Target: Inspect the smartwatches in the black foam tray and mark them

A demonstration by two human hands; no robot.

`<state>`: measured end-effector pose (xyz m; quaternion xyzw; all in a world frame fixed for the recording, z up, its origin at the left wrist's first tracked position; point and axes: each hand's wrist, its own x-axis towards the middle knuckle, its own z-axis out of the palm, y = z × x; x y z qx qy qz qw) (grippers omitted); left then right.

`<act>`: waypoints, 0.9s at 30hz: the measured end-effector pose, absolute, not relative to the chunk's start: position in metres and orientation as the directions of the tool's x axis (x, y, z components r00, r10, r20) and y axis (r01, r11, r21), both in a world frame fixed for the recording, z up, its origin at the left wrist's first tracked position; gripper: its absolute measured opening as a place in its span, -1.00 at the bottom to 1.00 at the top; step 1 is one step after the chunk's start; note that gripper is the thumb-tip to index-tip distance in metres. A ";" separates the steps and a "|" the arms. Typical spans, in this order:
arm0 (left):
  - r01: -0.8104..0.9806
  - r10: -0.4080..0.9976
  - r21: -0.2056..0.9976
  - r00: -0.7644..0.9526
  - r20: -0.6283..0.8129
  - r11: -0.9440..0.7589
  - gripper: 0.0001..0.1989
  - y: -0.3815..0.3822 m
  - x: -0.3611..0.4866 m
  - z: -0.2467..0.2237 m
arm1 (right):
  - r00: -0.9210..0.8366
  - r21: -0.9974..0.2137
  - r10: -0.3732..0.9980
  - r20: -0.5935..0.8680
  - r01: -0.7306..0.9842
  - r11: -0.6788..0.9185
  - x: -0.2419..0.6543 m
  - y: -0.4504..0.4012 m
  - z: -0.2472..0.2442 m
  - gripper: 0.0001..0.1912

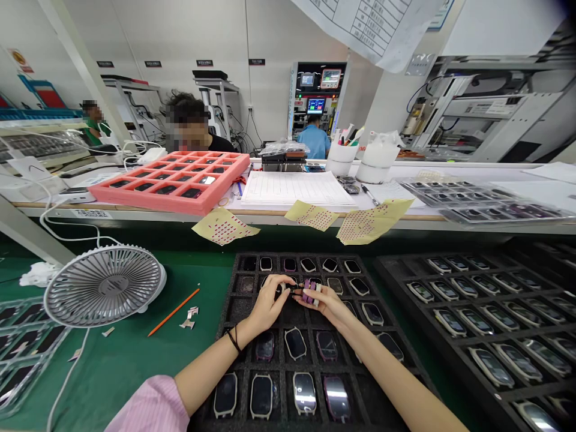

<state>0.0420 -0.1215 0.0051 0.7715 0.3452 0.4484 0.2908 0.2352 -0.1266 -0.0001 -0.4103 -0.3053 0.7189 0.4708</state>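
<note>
Both hands meet over the far half of a black foam tray [288,318], whose pockets hold several watch faces with rectangular screens, such as a pale-framed watch [296,344] and a purple-framed watch [336,397]. My right hand [330,305] grips a small stack of watch cases [309,290], purple and whitish, held on edge. Fingers of my left hand [270,303] are pinched together just left of the stack, around something small and dark that I cannot make out. A dark band circles the left wrist.
A white fan [105,287], an orange stick [173,312] and small scraps lie left on the green mat. Another black tray [400,270] of watches stands right. The shelf ahead bears a pink foam tray [207,201] and papers [297,187]. Other people sit beyond.
</note>
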 end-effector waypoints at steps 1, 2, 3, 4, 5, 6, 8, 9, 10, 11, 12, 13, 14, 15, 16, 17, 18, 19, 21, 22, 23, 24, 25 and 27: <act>0.271 0.793 0.758 0.359 0.492 -0.593 -0.83 -0.122 0.042 0.005 | -0.220 -0.825 0.927 -0.303 -0.427 -0.371 0.235 -0.127 0.000 -0.62; 0.270 0.792 0.757 0.359 0.494 -0.595 -0.84 -0.122 0.042 0.005 | -0.220 -0.825 0.927 -0.302 -0.427 -0.370 0.235 -0.127 0.000 -0.62; 0.268 0.791 0.757 0.359 0.496 -0.596 -0.84 -0.122 0.042 0.005 | -0.220 -0.826 0.928 -0.302 -0.426 -0.370 0.235 -0.127 0.000 -0.62; 0.268 0.790 0.756 0.358 0.497 -0.597 -0.84 -0.122 0.042 0.005 | -0.220 -0.826 0.927 -0.303 -0.424 -0.370 0.235 -0.127 0.000 -0.62; 0.268 0.790 0.756 0.358 0.498 -0.598 -0.84 -0.123 0.043 0.005 | -0.220 -0.826 0.927 -0.304 -0.423 -0.371 0.235 -0.127 0.000 -0.62; 0.269 0.790 0.755 0.358 0.498 -0.598 -0.84 -0.123 0.043 0.005 | -0.222 -0.826 0.927 -0.304 -0.423 -0.372 0.235 -0.127 0.001 -0.61; 0.273 0.790 0.753 0.360 0.497 -0.598 -0.83 -0.123 0.043 0.005 | -0.231 -0.825 0.925 -0.301 -0.423 -0.374 0.236 -0.126 0.001 -0.60; 0.275 0.790 0.752 0.360 0.497 -0.599 -0.83 -0.122 0.043 0.005 | -0.245 -0.825 0.923 -0.298 -0.421 -0.378 0.236 -0.126 0.001 -0.61; 0.278 0.790 0.750 0.357 0.499 -0.599 -0.83 -0.122 0.043 0.006 | -0.267 -0.824 0.919 -0.292 -0.418 -0.383 0.236 -0.126 0.002 -0.61; 0.284 0.791 0.748 0.351 0.501 -0.600 -0.83 -0.121 0.043 0.007 | -0.294 -0.822 0.912 -0.285 -0.415 -0.390 0.236 -0.127 0.002 -0.62; 0.294 0.794 0.746 0.342 0.502 -0.598 -0.83 -0.121 0.041 0.009 | -0.324 -0.818 0.904 -0.277 -0.414 -0.399 0.236 -0.127 0.003 -0.62; 0.308 0.800 0.744 0.332 0.500 -0.593 -0.82 -0.121 0.039 0.010 | -0.354 -0.813 0.896 -0.269 -0.415 -0.408 0.236 -0.128 0.003 -0.62; 0.326 0.808 0.743 0.320 0.494 -0.584 -0.82 -0.121 0.035 0.012 | -0.381 -0.807 0.887 -0.262 -0.417 -0.417 0.236 -0.128 0.002 -0.61; 0.349 0.818 0.742 0.309 0.485 -0.572 -0.80 -0.122 0.030 0.013 | -0.403 -0.801 0.879 -0.255 -0.421 -0.425 0.236 -0.129 0.002 -0.60; 0.375 0.829 0.741 0.298 0.474 -0.558 -0.79 -0.123 0.024 0.013 | -0.418 -0.797 0.873 -0.250 -0.424 -0.431 0.236 -0.129 0.001 -0.60; 0.400 0.839 0.739 0.285 0.462 -0.543 -0.77 -0.125 0.017 0.013 | -0.428 -0.793 0.869 -0.247 -0.426 -0.435 0.236 -0.129 0.001 -0.61; 0.423 0.849 0.736 0.272 0.453 -0.529 -0.75 -0.128 0.009 0.012 | -0.432 -0.791 0.868 -0.246 -0.427 -0.437 0.236 -0.129 0.000 -0.63; 0.444 0.858 0.734 0.259 0.444 -0.514 -0.74 -0.131 0.001 0.010 | -0.431 -0.790 0.868 -0.247 -0.429 -0.437 0.236 -0.129 0.000 -0.64; 0.479 0.877 0.735 0.233 0.421 -0.480 -0.72 -0.138 -0.016 0.005 | -0.419 -0.789 0.873 -0.251 -0.434 -0.435 0.235 -0.130 0.000 -0.65; 0.494 0.886 0.736 0.220 0.408 -0.462 -0.72 -0.142 -0.023 0.003 | -0.413 -0.788 0.874 -0.256 -0.434 -0.436 0.234 -0.131 0.000 -0.64; 0.507 0.895 0.738 0.208 0.395 -0.444 -0.72 -0.145 -0.029 0.001 | -0.409 -0.788 0.874 -0.264 -0.431 -0.440 0.232 -0.132 0.002 -0.64; 0.518 0.902 0.740 0.196 0.385 -0.429 -0.72 -0.148 -0.035 -0.001 | -0.409 -0.787 0.871 -0.272 -0.426 -0.446 0.231 -0.133 0.003 -0.63; 0.527 0.907 0.741 0.185 0.378 -0.416 -0.72 -0.150 -0.039 -0.002 | -0.412 -0.786 0.867 -0.279 -0.422 -0.453 0.229 -0.134 0.005 -0.63; 0.539 0.916 0.744 0.172 0.363 -0.396 -0.72 -0.152 -0.044 -0.003 | -0.424 -0.779 0.858 -0.290 -0.416 -0.469 0.224 -0.138 0.009 -0.62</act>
